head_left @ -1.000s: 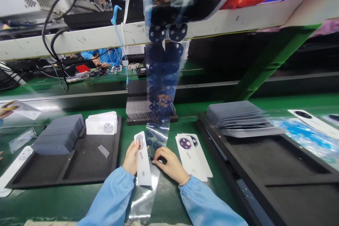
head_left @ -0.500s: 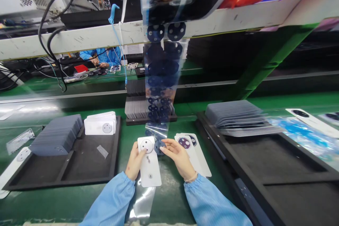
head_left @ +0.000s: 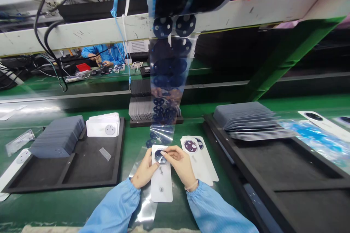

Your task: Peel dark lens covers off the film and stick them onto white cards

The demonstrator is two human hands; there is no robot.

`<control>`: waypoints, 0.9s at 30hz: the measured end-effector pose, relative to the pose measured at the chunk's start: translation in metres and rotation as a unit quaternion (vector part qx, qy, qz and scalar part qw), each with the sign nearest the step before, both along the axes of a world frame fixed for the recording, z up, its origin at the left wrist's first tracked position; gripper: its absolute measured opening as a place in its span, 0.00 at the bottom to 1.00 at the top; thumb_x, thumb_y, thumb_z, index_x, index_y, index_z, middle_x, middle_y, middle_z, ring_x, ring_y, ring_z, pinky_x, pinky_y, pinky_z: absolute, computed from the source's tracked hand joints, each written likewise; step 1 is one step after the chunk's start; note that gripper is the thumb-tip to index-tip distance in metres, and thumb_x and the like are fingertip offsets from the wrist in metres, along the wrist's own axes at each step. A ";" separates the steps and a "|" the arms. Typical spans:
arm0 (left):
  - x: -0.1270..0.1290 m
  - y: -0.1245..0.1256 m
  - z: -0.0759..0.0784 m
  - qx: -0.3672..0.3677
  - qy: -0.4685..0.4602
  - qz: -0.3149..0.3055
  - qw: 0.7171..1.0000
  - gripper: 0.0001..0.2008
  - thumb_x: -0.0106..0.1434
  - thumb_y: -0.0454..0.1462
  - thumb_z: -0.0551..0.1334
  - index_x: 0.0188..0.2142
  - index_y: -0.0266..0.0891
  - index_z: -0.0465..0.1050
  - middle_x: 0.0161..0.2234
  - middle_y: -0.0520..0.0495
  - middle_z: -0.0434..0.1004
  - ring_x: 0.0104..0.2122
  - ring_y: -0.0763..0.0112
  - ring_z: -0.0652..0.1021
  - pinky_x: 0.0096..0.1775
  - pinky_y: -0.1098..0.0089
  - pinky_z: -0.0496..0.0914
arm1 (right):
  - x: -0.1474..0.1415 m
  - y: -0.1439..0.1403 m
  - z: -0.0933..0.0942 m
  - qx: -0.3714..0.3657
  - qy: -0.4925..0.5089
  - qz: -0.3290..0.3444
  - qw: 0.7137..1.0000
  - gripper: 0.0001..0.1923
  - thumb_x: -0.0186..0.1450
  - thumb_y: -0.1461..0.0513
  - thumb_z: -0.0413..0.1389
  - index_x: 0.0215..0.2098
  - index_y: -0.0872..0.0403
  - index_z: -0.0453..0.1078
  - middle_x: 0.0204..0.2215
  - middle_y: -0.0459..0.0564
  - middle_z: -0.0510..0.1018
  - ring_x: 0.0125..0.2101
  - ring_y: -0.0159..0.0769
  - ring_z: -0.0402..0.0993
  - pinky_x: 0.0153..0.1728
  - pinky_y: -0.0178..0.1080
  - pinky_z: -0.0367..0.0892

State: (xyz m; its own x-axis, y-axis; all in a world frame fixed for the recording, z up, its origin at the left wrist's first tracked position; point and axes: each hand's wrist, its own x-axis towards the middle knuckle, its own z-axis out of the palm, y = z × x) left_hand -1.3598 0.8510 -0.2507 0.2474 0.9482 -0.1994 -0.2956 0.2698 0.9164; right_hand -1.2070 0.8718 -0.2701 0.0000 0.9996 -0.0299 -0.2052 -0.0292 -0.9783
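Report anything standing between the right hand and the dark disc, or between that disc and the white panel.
Nothing visible: the right hand touches the dark disc, over the upper end of the white panel. Whether disc and panel touch is unclear.

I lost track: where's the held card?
In the head view, the white card is low centre, between left hand and right hand, left of overlapping cards.

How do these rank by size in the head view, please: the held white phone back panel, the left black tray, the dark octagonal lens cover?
Left black tray
White phone back panel
Dark octagonal lens cover
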 end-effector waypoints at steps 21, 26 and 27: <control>-0.004 0.000 -0.007 0.038 0.018 -0.054 0.998 0.31 0.58 0.49 0.71 0.54 0.41 0.60 0.38 0.47 0.79 0.32 0.68 0.79 0.33 0.72 0.69 | 0.002 -0.002 0.003 -0.043 0.010 -0.013 0.999 0.20 0.50 0.50 0.72 0.31 0.54 0.75 0.23 0.46 0.80 0.27 0.36 0.78 0.33 0.37 0.74; -0.005 0.000 -0.008 0.038 0.032 -0.068 0.996 0.33 0.60 0.51 0.69 0.56 0.41 0.56 0.41 0.45 0.78 0.34 0.68 0.79 0.35 0.71 0.69 | 0.001 -0.001 0.003 -0.043 0.011 -0.016 0.999 0.20 0.50 0.50 0.72 0.32 0.53 0.75 0.24 0.46 0.81 0.27 0.35 0.78 0.34 0.37 0.74; -0.005 -0.001 -0.008 0.039 0.035 -0.069 0.996 0.33 0.60 0.51 0.68 0.56 0.41 0.56 0.42 0.45 0.78 0.35 0.67 0.79 0.36 0.70 0.69 | 0.001 -0.001 0.003 -0.043 0.010 -0.017 0.999 0.19 0.50 0.50 0.72 0.32 0.53 0.75 0.24 0.46 0.81 0.27 0.35 0.78 0.34 0.37 0.74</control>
State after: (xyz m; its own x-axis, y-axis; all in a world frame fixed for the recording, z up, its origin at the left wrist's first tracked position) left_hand -1.3648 0.8505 -0.2591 0.3637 0.9196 -0.1485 -0.1953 0.2311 0.9531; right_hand -1.2061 0.8706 -0.2672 0.0316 0.9927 -0.1160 -0.2277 -0.1059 -0.9680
